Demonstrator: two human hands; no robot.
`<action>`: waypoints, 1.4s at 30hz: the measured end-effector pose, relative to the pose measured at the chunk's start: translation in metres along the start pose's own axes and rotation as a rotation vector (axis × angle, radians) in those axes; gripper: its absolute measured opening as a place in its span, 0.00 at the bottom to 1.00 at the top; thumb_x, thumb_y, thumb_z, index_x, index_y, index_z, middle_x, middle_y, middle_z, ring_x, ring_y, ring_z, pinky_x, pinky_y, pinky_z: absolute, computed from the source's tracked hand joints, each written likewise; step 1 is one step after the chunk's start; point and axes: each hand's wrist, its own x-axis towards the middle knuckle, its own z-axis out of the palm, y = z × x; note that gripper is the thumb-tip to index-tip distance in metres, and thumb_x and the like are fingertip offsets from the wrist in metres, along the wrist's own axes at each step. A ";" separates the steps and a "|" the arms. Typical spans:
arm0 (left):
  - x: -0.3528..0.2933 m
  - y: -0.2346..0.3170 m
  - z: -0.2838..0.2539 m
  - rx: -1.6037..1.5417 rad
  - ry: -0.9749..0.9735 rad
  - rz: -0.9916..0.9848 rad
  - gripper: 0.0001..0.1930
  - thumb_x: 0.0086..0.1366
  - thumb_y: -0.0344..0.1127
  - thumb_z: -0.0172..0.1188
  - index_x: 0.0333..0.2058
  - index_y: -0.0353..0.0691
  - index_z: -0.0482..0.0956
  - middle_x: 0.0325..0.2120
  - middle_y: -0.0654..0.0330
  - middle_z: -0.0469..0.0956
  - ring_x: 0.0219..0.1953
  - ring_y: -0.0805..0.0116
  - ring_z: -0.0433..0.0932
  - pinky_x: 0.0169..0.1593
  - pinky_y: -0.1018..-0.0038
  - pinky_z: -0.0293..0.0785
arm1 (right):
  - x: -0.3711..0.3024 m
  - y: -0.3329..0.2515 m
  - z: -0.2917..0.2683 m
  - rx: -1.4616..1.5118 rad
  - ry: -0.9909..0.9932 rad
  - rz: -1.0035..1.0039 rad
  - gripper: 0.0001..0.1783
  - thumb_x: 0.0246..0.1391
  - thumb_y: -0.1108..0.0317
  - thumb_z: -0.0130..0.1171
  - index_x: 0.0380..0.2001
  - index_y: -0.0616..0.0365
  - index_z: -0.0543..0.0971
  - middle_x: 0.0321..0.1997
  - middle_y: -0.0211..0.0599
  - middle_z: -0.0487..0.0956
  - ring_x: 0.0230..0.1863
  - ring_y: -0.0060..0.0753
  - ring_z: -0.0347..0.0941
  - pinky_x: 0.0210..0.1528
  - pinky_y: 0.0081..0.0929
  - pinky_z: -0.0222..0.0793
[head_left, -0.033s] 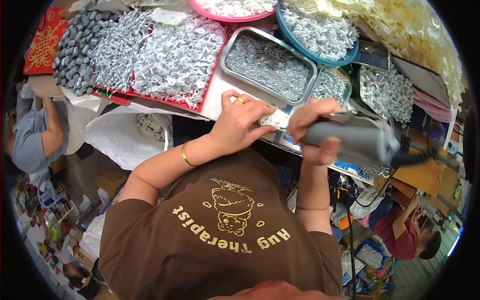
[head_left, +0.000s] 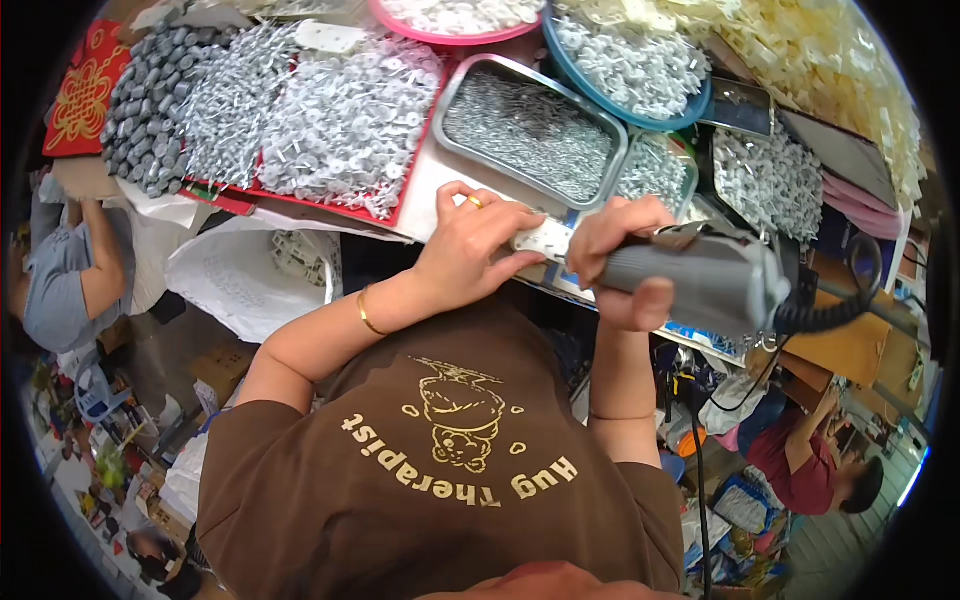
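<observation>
My left hand [head_left: 478,243] is closed, pinching a small white plastic piece [head_left: 543,241] with dark spots at the table's front edge. My right hand [head_left: 625,262] wraps round a grey electric screwdriver [head_left: 690,283], which lies nearly level and points left at the white piece. A black coiled cord [head_left: 840,312] runs from the screwdriver's back end. The tool's tip and the spot where it meets the piece are hidden behind my right fingers. Just beyond my hands stands a metal tray [head_left: 448,128] full of small silver screws.
Red trays [head_left: 398,205] at the left hold white round parts and screws, beside grey cylinders [head_left: 150,120]. A blue basin [head_left: 668,122] and a pink basin [head_left: 460,38] hold white parts. A white sack [head_left: 225,290] hangs open below the table. Other people sit at both sides.
The coiled cord behind the screwdriver has swung up into a loop. The view has shifted slightly, while both hands keep their grips.
</observation>
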 end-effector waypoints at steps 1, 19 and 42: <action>0.000 0.001 -0.001 -0.016 -0.008 0.014 0.20 0.56 0.44 0.72 0.46 0.45 0.81 0.37 0.66 0.82 0.42 0.66 0.78 0.54 0.60 0.57 | -0.002 0.002 -0.002 0.016 -0.035 -0.016 0.41 0.50 0.25 0.59 0.31 0.58 0.68 0.18 0.30 0.68 0.16 0.23 0.67 0.20 0.21 0.64; 0.008 0.005 -0.042 -0.212 0.036 -0.033 0.24 0.54 0.19 0.66 0.52 0.35 0.76 0.43 0.51 0.83 0.40 0.55 0.84 0.42 0.67 0.82 | 0.104 0.005 -0.268 -0.081 1.140 -0.279 0.23 0.63 0.60 0.59 0.52 0.67 0.72 0.50 0.47 0.76 0.50 0.41 0.77 0.49 0.37 0.78; 0.055 -0.149 -0.188 0.951 0.168 0.049 0.20 0.58 0.20 0.55 0.50 0.39 0.79 0.53 0.49 0.77 0.56 0.46 0.74 0.57 0.62 0.73 | -0.041 0.023 -0.195 -1.594 0.302 0.294 0.06 0.46 0.73 0.64 0.29 0.61 0.78 0.36 0.44 0.76 0.45 0.54 0.72 0.50 0.45 0.67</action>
